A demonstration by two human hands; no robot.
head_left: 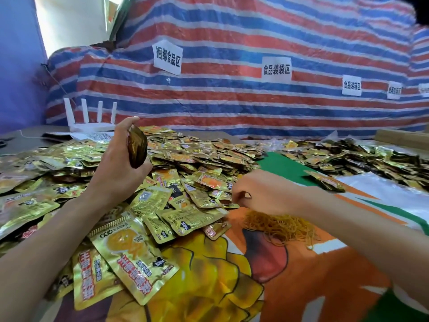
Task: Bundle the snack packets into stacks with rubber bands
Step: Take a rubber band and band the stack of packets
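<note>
Gathering step, likely. Left grip (120, 159) clasps a stack (137, 147) over the pile (197, 159), desk's (313, 275) left. Right grip (262, 191) curled beside the bands (278, 225) — contents unclear. Next probably: one band stretched round the stack.

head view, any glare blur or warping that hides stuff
Head view: the window at top left is blown out; the foil packets glare enough to wash out print on the far pile; the striped tarp bows from wide-angle distortion; the held stack in the left hand looks dark, print unreadable.
</note>
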